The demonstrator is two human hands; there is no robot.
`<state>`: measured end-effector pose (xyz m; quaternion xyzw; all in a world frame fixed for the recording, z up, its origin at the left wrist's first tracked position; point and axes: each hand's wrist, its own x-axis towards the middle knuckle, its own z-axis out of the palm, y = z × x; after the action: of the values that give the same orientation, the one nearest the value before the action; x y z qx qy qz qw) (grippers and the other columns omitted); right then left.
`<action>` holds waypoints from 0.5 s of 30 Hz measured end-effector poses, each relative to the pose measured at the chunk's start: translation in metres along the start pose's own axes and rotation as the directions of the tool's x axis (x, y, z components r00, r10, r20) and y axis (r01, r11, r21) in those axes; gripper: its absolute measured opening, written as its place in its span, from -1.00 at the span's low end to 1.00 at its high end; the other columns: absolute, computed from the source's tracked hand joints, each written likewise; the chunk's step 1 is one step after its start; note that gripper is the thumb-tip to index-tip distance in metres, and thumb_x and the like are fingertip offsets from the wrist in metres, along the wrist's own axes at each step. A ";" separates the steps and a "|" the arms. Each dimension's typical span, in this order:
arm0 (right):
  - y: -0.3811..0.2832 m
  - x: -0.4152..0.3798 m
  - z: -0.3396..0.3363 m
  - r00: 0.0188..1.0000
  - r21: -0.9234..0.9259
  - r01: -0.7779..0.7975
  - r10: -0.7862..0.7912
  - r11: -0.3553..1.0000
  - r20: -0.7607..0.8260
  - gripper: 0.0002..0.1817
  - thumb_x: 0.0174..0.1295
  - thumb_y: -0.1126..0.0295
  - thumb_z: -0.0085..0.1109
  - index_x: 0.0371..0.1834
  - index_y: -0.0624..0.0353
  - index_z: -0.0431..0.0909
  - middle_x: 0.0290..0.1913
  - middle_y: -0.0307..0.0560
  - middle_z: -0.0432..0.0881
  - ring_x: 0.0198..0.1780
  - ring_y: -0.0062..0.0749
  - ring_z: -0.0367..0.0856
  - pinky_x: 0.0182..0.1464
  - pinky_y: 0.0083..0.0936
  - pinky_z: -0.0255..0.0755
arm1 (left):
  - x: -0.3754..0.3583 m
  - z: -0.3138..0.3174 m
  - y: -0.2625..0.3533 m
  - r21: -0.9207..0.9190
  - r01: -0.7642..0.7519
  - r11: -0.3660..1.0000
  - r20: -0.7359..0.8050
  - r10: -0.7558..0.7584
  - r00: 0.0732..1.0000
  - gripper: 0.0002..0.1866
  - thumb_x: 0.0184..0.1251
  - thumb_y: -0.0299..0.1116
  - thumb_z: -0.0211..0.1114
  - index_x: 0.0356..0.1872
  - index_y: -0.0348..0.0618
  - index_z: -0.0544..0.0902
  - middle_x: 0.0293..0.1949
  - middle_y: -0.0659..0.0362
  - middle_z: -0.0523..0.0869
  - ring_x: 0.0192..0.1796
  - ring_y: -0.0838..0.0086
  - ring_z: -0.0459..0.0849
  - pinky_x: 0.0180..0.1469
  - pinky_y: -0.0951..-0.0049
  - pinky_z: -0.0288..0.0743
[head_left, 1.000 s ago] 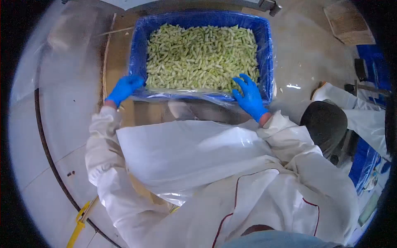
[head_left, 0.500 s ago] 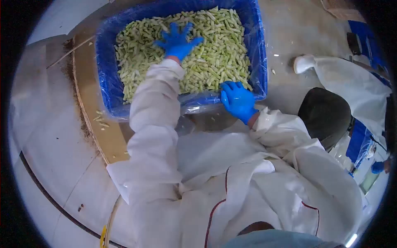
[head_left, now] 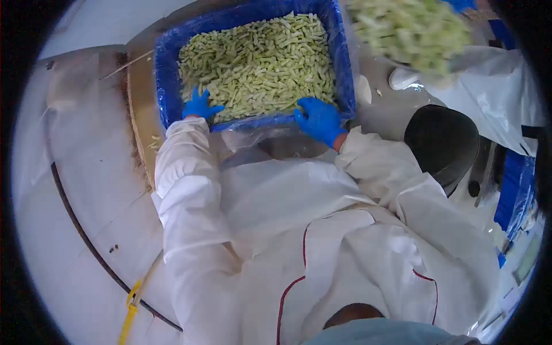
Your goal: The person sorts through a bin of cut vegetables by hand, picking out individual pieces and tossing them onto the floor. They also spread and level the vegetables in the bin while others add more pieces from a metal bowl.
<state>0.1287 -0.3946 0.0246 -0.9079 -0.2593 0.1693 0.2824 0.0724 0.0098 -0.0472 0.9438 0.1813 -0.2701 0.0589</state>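
Observation:
A blue crate (head_left: 344, 63) lined with clear plastic holds a wide layer of pale green cut vegetable pieces (head_left: 259, 63). My left hand (head_left: 199, 107), in a blue glove, is at the crate's near left corner with fingers spread, touching the edge of the pieces. Over the near rim toward the right, my right hand (head_left: 319, 122) has its gloved fingers curled around the plastic-covered edge. Its fingertips are partly hidden against the rim.
At the upper right hangs a blurred heap of similar pieces (head_left: 411, 31), with another person's blue-gloved hand (head_left: 460, 4) beside it. A white apron (head_left: 483, 92) and a dark rounded object (head_left: 441, 144) are to the right. Loose pieces (head_left: 154, 141) lie left of the crate.
My left hand has drawn back from the middle of the pieces to the near left corner. My right hand stays at the rim. A blurred heap of pieces has appeared at upper right.

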 end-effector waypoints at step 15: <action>0.010 0.002 0.010 0.995 -0.060 0.100 -0.100 0.993 -0.005 -0.70 0.16 0.09 0.04 -0.28 0.06 0.58 -0.25 0.03 0.64 -0.22 0.01 0.61 -0.20 -0.15 0.47 | -0.070 0.015 0.020 0.014 0.311 0.950 -0.332 -0.289 0.898 -0.55 0.28 -0.04 -0.11 -0.33 -0.01 0.74 -0.32 0.03 0.73 -0.26 0.05 0.70 -0.15 0.04 0.46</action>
<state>0.1296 -0.3963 0.0100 -0.9025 -0.3084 0.1436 0.2641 0.0176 -0.0334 -0.0226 0.9374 0.3228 -0.1225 -0.0458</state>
